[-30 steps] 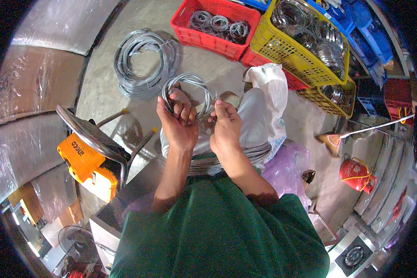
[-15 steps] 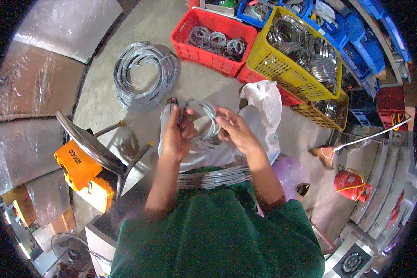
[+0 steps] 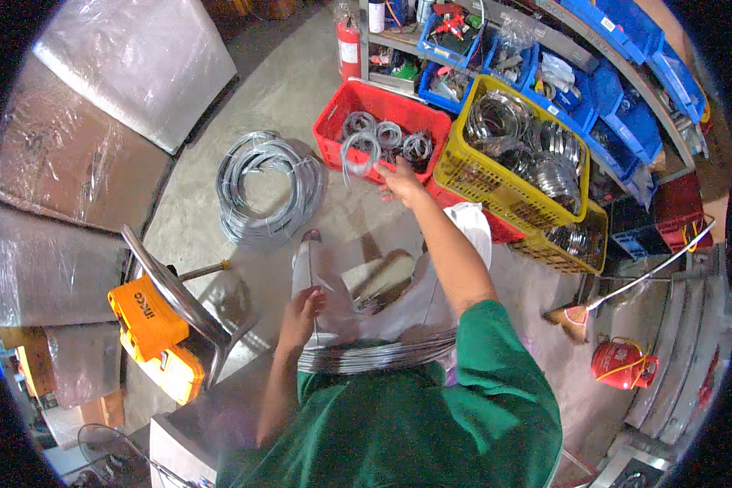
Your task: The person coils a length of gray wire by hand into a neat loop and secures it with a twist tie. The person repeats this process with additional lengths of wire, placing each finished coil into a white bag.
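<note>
My right hand reaches out to the near rim of the red crate, its fingers closed on a small coil of grey wire. That coil hangs partly over the rim. Inside the crate lie several similar small coils. Above my left thigh, my left hand is held with curled fingers, slightly blurred; what it holds, if anything, cannot be made out. Across my lap lies a large bundle of wire, over a whitish covering on my legs.
A big wire coil lies on the floor ahead. Right of the red crate, a yellow crate holds shiny metal rings. Orange cases rest on a chair at left, near wrapped boxes. A broom and red gas cylinder stand at right.
My right hand has carried the small wire coil from above my lap forward to the red crate. My left hand has let go of the coil and dropped back nearer my lap.
</note>
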Demonstrator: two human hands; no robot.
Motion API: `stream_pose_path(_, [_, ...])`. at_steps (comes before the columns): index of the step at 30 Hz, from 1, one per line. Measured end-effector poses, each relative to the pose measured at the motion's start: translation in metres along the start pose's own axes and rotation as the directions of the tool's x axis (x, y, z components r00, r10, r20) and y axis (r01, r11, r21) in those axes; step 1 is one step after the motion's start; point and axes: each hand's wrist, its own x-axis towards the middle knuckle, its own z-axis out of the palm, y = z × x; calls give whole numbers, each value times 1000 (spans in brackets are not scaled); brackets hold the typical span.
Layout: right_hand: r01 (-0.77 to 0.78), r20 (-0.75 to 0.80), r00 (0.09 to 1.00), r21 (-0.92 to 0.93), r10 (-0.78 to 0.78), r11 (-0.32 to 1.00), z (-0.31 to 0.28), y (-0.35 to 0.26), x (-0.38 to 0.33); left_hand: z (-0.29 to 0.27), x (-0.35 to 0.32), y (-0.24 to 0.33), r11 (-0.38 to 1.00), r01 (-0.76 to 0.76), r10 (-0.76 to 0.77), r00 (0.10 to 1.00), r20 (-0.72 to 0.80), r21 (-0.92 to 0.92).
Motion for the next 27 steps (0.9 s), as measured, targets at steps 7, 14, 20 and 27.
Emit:
stream_pose_path(7, [7,590,800,-190,108,982,28,51,-95,-11,-34,5,634,-558,257,805,534,536])
stream_pose_path(14, [280,643,763,-228,-72,932,-1,50,-227,-9,-34,26,530,-690,156,651,743,493])
stream_pose_path(20, [376,767,641,-303,-9,876,-33,31,-300,-4,-33,49,684,-485,-97,680,727,545])
stream_pose_path(27, [458,691,709,-300,-140,837,-27,48,-317,-3,-23,32,629,-586,21,669,743,510])
